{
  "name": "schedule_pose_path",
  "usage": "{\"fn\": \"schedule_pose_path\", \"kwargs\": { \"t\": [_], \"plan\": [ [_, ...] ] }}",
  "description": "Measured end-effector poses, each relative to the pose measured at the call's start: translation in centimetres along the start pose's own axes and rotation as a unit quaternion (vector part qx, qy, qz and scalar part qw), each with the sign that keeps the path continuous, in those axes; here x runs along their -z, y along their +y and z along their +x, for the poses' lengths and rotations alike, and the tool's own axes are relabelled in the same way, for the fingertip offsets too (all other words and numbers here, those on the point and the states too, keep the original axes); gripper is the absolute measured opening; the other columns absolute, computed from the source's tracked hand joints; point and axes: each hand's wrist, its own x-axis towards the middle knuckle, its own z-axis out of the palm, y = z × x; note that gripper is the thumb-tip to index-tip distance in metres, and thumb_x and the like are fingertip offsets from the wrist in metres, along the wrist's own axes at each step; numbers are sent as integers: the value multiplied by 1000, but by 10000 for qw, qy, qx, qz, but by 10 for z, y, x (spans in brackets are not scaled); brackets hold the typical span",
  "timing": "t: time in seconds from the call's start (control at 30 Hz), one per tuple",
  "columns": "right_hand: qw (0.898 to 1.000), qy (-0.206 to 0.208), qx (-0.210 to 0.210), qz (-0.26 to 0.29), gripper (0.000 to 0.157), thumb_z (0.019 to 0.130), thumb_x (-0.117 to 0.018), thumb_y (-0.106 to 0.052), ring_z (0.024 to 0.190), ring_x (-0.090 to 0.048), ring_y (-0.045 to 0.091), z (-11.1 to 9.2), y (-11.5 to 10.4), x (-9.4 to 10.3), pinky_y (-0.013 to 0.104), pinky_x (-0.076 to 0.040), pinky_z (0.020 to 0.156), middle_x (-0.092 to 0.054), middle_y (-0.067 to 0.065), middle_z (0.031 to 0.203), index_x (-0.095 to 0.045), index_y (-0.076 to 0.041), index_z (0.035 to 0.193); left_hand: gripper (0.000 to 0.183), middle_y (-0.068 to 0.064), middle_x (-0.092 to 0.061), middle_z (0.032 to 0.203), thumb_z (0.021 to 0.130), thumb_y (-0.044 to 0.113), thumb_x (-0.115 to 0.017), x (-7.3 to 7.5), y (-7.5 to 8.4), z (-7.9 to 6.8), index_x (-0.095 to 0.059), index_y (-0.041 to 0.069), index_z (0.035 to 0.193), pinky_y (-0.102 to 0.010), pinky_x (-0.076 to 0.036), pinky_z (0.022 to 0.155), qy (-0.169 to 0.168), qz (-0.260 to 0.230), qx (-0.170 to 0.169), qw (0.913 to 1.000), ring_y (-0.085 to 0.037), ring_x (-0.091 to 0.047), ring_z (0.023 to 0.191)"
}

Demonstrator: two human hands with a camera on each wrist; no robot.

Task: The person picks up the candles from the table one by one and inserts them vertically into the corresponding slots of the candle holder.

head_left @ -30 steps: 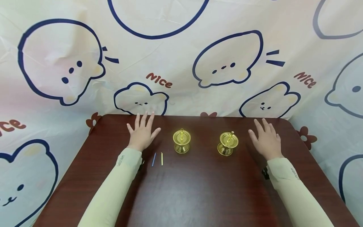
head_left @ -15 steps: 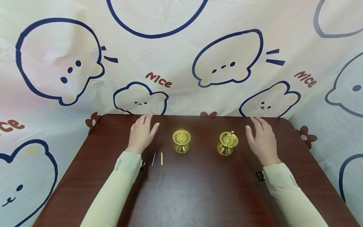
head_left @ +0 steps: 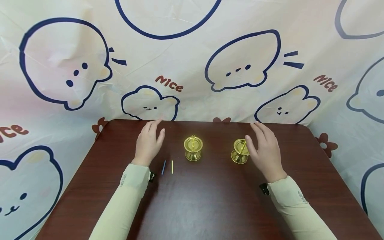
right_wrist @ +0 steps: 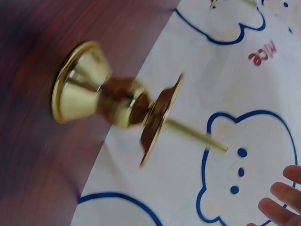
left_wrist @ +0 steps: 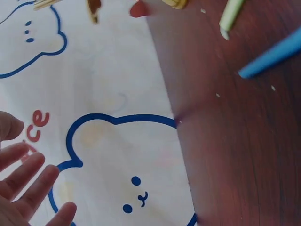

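Observation:
Two brass candle holders stand upright on the brown table, each with a round foot, a shallow dish and a thin central tube. My right hand point(head_left: 267, 151) is beside the right candle holder point(head_left: 238, 157), fingers relaxed, overlapping its dish edge in the head view. In the right wrist view that holder's dish point(right_wrist: 160, 122) shows whole, with the fingertips point(right_wrist: 282, 190) apart from it. My left hand point(head_left: 147, 145) holds nothing, its fingers loosely extended, left of the left candle holder point(head_left: 193, 155). Near its wrist lie a thin blue candle point(head_left: 163, 167) and a thin yellow candle point(head_left: 172, 167).
The dark wooden table point(head_left: 204, 203) has rounded far corners. Right behind its far edge hangs a pale cloth point(head_left: 192, 66) printed with cartoon bears and flowers. Black wrist cameras point(head_left: 264, 189) stick out at both cuffs.
My right hand has moved left to the right candle holder. My left hand's spread fingers have drawn together and relaxed. Holders and candles stay where they were.

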Motion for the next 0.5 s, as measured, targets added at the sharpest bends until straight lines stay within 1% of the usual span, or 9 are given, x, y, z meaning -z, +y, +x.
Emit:
{"fn": "schedule_pose_path", "kwargs": {
  "t": [0.1, 0.2, 0.37, 0.5],
  "plan": [
    [9998, -115, 154, 100, 47, 96, -62, -21, 129, -51, 42, 0, -8, -4, 59, -39, 107, -56, 24, 140, -58, 5, 135, 42, -19, -57, 132, 102, 20, -60, 3, 4, -2, -55, 7, 143, -53, -54, 86, -20, -232, 217, 9995, -35, -60, 115],
    [9989, -271, 304, 218, 48, 95, -63, -19, 131, -51, 41, -2, -16, -9, 57, -40, 108, -56, 23, 141, -58, 5, 136, 40, -17, -57, 131, 103, 19, -59, 6, 7, -5, -56, 8, 141, -51, -54, 81, -102, -401, 472, 9980, -34, -62, 112],
    [9963, -615, 512, 298, 53, 92, -70, -17, 135, -49, 38, -4, -27, -18, 57, -39, 110, -54, 21, 144, -56, 3, 139, 38, -17, -57, 132, 102, 21, -59, 10, 10, -11, -58, 9, 138, -53, -53, 83, -207, -565, 842, 9946, -33, -63, 111],
    [9935, -848, 692, 305, 58, 91, -73, -19, 136, -48, 37, -5, -36, -25, 57, -38, 112, -53, 20, 146, -54, 1, 141, 39, -15, -57, 135, 103, 23, -59, 12, 12, -16, -57, 10, 139, -54, -53, 85, -481, -758, 1177, 9890, -32, -63, 114]
  ]
}}
